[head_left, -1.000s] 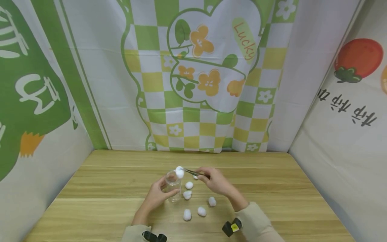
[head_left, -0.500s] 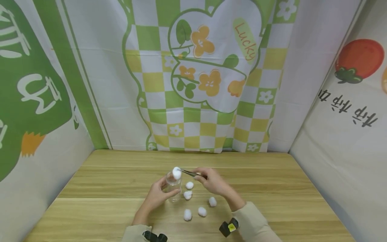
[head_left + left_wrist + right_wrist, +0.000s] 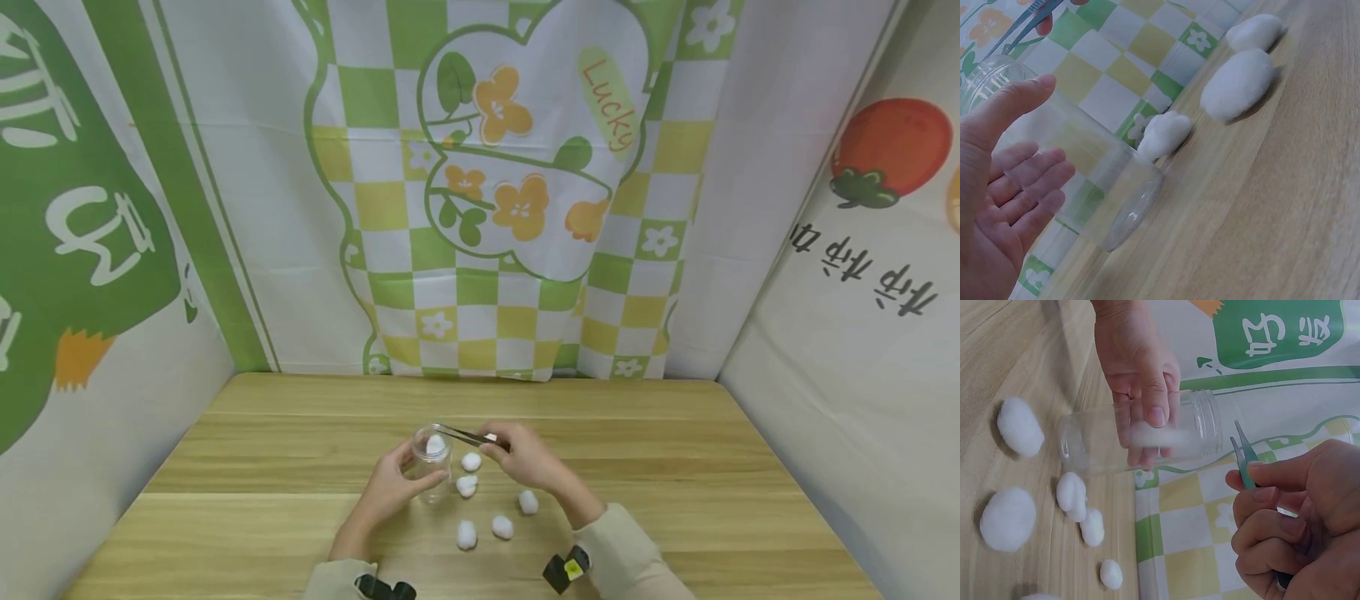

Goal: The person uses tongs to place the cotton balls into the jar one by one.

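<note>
My left hand (image 3: 393, 482) grips a clear jar (image 3: 433, 493), its fingers behind and its thumb across the near side. The jar stands upright on the table with its mouth uncovered. Inside its upper part is a white cotton ball (image 3: 435, 445), which looks blurred in the right wrist view. My right hand (image 3: 525, 457) pinches a pair of tweezers (image 3: 1244, 456) between thumb and fingers. Their tips are apart just outside the mouth, with nothing between them. Other cotton balls (image 3: 467, 535) lie on the table to the right of the jar.
Several cotton balls are spread over the wooden table (image 3: 285, 483), one (image 3: 528, 502) below the right wrist and another (image 3: 491, 437) partly behind the right hand. A printed cloth (image 3: 495, 325) hangs along the far edge, with more cloth on both sides.
The cotton ball held in the tweezers over the jar's mouth has been let go and has dropped into the jar. The right hand first shifted slightly left; the left hand stays put.
</note>
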`<state>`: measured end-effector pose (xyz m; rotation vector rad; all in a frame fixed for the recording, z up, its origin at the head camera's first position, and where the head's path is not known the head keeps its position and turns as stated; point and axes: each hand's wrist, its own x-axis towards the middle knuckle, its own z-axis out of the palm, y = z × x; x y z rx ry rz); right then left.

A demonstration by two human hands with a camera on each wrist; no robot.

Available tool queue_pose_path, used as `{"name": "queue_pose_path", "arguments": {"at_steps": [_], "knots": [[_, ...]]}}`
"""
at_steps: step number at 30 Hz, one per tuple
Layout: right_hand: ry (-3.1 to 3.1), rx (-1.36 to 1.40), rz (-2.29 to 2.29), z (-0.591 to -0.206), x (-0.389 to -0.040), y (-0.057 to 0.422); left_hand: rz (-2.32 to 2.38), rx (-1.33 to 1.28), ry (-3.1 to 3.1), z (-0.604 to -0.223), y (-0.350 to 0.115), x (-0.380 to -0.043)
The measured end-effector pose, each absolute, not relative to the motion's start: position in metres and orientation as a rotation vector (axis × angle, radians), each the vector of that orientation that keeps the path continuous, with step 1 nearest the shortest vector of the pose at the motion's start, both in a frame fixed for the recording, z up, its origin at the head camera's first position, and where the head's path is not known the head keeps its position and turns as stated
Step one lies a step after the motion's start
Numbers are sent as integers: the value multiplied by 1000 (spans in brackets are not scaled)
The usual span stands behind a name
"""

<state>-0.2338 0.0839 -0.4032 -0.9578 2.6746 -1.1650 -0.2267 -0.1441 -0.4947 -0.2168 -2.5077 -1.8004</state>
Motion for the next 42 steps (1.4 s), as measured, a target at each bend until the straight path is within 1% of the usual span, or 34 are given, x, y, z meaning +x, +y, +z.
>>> {"name": "queue_pose_path", "arguments": {"at_steps": [20, 33, 42], "knots": [[2651, -862, -1178, -407, -234, 96, -1805, -196, -2517, -494, -145, -225], [2647, -801, -1188, -417, -239, 107, -1797, -199, -2528, -492, -145, -225], [2680, -806, -1178, -425, -241, 113, -1807, -214, -2517, -492, -144, -225]]}}
